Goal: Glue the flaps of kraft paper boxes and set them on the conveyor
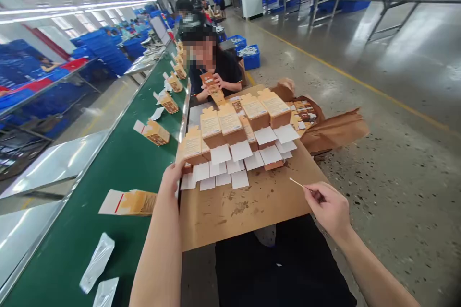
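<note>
My left hand point(170, 178) is at the near left end of a pile of small orange-and-brown cardboard boxes point(212, 127). Its fingers close on the edge of a box point(188, 168) in the bottom layer; part of the grip is hidden. White flaps point(240, 150) stick out from the boxes toward me. Off to the right, above the edge of the brown cardboard tabletop point(252, 206), my right hand point(328, 205) pinches a cotton swab point(297, 182) between thumb and fingers. The swab's white tip points left, toward the pile, without touching it.
A green conveyor belt point(122, 168) runs along the left, carrying open boxes point(139, 202) and silvery packets point(98, 261). Across the pile a seated co-worker point(230, 72) holds a box. A brown paper-lined container point(334, 129) stands right of the table.
</note>
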`<move>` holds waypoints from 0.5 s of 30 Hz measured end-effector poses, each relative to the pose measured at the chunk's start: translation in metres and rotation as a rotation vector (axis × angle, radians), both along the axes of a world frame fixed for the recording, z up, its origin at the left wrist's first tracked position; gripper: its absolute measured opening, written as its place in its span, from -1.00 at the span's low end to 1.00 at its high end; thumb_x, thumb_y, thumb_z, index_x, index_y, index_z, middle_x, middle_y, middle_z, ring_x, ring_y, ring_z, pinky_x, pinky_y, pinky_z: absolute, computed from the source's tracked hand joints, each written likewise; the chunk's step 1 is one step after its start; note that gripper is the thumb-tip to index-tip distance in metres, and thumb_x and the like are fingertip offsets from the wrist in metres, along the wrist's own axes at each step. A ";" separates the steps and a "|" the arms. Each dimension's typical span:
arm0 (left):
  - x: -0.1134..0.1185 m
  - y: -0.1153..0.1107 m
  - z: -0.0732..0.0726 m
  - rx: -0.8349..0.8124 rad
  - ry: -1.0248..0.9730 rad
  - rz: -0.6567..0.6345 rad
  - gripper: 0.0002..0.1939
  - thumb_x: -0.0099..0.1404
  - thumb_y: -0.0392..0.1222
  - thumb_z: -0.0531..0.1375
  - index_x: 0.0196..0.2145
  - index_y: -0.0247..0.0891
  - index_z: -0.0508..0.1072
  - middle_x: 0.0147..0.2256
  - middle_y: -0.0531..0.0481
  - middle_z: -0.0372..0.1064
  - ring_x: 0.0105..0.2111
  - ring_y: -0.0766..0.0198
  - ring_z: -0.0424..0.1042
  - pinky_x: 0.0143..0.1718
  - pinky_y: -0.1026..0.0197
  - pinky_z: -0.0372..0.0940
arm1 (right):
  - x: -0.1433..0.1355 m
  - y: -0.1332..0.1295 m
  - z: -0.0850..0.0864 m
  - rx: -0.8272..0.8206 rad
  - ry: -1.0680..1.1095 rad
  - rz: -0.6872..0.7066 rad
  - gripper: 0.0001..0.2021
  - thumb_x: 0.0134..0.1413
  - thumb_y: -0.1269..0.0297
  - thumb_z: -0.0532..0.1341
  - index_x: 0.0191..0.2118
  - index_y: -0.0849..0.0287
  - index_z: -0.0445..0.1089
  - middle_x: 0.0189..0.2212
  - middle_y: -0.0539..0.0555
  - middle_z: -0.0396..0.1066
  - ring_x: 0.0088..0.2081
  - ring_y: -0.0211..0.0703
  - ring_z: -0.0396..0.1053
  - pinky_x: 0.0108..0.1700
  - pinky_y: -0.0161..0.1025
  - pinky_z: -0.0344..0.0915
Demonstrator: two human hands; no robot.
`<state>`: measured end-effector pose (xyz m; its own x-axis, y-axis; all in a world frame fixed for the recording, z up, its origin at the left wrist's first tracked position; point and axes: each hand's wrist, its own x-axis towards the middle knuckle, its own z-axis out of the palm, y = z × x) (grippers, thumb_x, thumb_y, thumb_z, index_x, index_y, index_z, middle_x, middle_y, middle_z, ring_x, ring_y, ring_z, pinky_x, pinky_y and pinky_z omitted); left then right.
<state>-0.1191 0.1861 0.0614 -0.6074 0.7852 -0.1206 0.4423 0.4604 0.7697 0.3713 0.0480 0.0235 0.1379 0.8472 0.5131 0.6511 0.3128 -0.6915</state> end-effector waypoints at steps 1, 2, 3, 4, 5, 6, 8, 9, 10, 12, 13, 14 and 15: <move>-0.006 -0.011 0.003 0.003 0.005 0.025 -0.50 0.20 0.27 0.38 -0.16 -0.20 0.64 -0.33 -0.13 0.65 -0.13 -0.18 0.69 -0.04 -0.12 0.60 | 0.001 0.009 0.001 -0.016 -0.027 -0.002 -0.70 0.49 0.22 0.30 -0.35 0.07 0.61 -0.52 0.01 0.50 -0.51 -0.18 0.41 -0.37 -0.24 0.43; -0.012 -0.022 0.006 0.002 0.010 0.055 -0.51 0.17 0.27 0.38 -0.17 -0.19 0.62 -0.34 -0.12 0.63 -0.12 -0.20 0.69 -0.03 -0.16 0.61 | 0.001 0.020 0.002 -0.033 -0.053 0.006 -0.71 0.47 0.24 0.28 -0.36 0.07 0.60 -0.51 0.01 0.49 -0.49 -0.17 0.41 -0.35 -0.24 0.42; -0.019 -0.035 0.010 0.005 0.005 0.089 -0.52 0.13 0.26 0.39 -0.19 -0.18 0.60 -0.33 -0.13 0.63 -0.11 -0.22 0.68 -0.02 -0.18 0.61 | 0.001 0.032 0.003 -0.047 -0.077 0.020 -0.72 0.45 0.26 0.26 -0.35 0.07 0.59 -0.50 0.01 0.48 -0.47 -0.16 0.42 -0.32 -0.23 0.41; -0.024 -0.049 0.012 0.024 -0.018 0.123 -0.52 0.10 0.25 0.41 -0.19 -0.16 0.58 -0.29 -0.14 0.64 -0.10 -0.22 0.68 -0.02 -0.19 0.62 | 0.001 0.044 0.003 -0.056 -0.097 0.038 -0.74 0.43 0.28 0.25 -0.35 0.07 0.58 -0.49 0.01 0.48 -0.45 -0.15 0.42 -0.30 -0.23 0.40; -0.027 -0.064 0.014 0.060 -0.069 0.155 -0.50 0.06 0.23 0.45 -0.18 -0.16 0.57 -0.23 -0.16 0.67 -0.07 -0.21 0.69 0.00 -0.18 0.62 | 0.001 0.056 0.004 -0.066 -0.114 0.058 -0.75 0.40 0.30 0.25 -0.36 0.07 0.56 -0.48 0.01 0.47 -0.43 -0.14 0.42 -0.28 -0.22 0.39; -0.028 -0.080 0.014 0.111 -0.144 0.182 -0.47 0.03 0.21 0.49 -0.15 -0.15 0.58 -0.15 -0.18 0.70 -0.03 -0.20 0.70 0.01 -0.16 0.63 | 0.001 0.067 0.003 -0.079 -0.134 0.081 -0.76 0.38 0.33 0.25 -0.37 0.06 0.53 -0.47 0.01 0.46 -0.42 -0.13 0.41 -0.27 -0.22 0.37; -0.023 -0.114 0.012 0.228 -0.332 0.212 -0.36 -0.04 0.20 0.58 -0.06 -0.12 0.62 0.03 -0.18 0.73 0.09 -0.20 0.71 0.03 -0.11 0.66 | -0.001 0.087 0.002 -0.127 -0.183 0.131 -0.77 0.32 0.40 0.25 -0.40 0.05 0.47 -0.45 0.01 0.44 -0.40 -0.12 0.38 -0.27 -0.21 0.33; -0.017 -0.132 0.009 0.268 -0.425 0.212 -0.30 -0.08 0.19 0.62 -0.01 -0.09 0.66 0.10 -0.16 0.74 0.16 -0.24 0.70 0.05 -0.10 0.67 | -0.002 0.094 0.001 -0.156 -0.214 0.160 -0.76 0.30 0.44 0.25 -0.42 0.05 0.45 -0.44 0.02 0.43 -0.40 -0.12 0.37 -0.27 -0.21 0.31; -0.009 -0.150 0.005 0.283 -0.501 0.206 -0.25 -0.11 0.19 0.65 0.04 -0.05 0.69 0.15 -0.14 0.74 0.23 -0.30 0.68 0.08 -0.12 0.68 | -0.003 0.100 0.000 -0.187 -0.249 0.189 -0.75 0.29 0.47 0.25 -0.42 0.05 0.43 -0.43 0.02 0.43 -0.39 -0.12 0.36 -0.26 -0.21 0.30; 0.012 -0.181 -0.006 0.265 -0.622 0.200 -0.14 -0.14 0.17 0.69 0.14 0.00 0.72 0.19 -0.14 0.74 0.35 -0.41 0.61 0.21 -0.21 0.67 | -0.005 0.108 -0.001 -0.234 -0.315 0.234 -0.73 0.29 0.51 0.25 -0.42 0.05 0.43 -0.41 0.03 0.43 -0.37 -0.11 0.37 -0.24 -0.20 0.30; 0.023 -0.193 -0.011 0.244 -0.663 0.194 -0.09 -0.14 0.15 0.71 0.20 0.01 0.72 0.20 -0.15 0.75 0.39 -0.45 0.58 0.29 -0.26 0.64 | -0.007 0.111 -0.001 -0.249 -0.341 0.249 -0.72 0.30 0.52 0.26 -0.42 0.05 0.43 -0.40 0.03 0.44 -0.36 -0.10 0.38 -0.22 -0.20 0.31; 0.033 -0.203 -0.017 0.222 -0.687 0.188 -0.04 -0.14 0.14 0.72 0.24 0.00 0.70 0.19 -0.18 0.75 0.41 -0.47 0.57 0.36 -0.31 0.60 | -0.008 0.113 -0.001 -0.260 -0.361 0.261 -0.72 0.30 0.54 0.26 -0.42 0.06 0.44 -0.39 0.04 0.45 -0.35 -0.09 0.40 -0.21 -0.19 0.32; 0.043 -0.210 -0.022 0.199 -0.697 0.177 0.00 -0.14 0.13 0.74 0.28 -0.03 0.69 0.19 -0.21 0.75 0.40 -0.48 0.58 0.39 -0.35 0.57 | -0.009 0.116 0.000 -0.267 -0.374 0.269 -0.72 0.30 0.54 0.25 -0.42 0.06 0.46 -0.38 0.05 0.46 -0.34 -0.08 0.41 -0.19 -0.19 0.32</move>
<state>-0.0763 -0.0238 0.0390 -0.5613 0.7300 -0.3898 -0.2469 0.3018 0.9208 0.3623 0.1636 0.0233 -0.2531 0.9352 0.2475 0.7894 0.3475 -0.5060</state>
